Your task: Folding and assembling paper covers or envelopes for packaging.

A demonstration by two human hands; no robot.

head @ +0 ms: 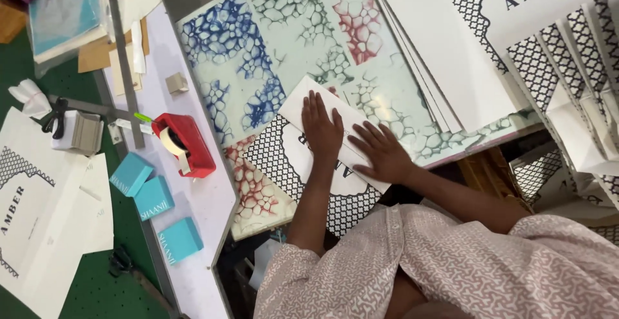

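Observation:
My left hand lies flat, fingers spread, on a folded white flap of a paper sheet printed with a black lattice pattern. Beside it, my right hand also presses flat on the same flap, fingers pointing toward the upper left. The two hands nearly touch. The sheet lies on a table covered with a marbled pattern in blue, red and green. Neither hand grips anything.
A stack of white sheets and several lattice-printed sheets lie at the right. On the left stand a red tape dispenser, three small teal boxes, a metal ruler, a binder clip and more printed paper on a green mat.

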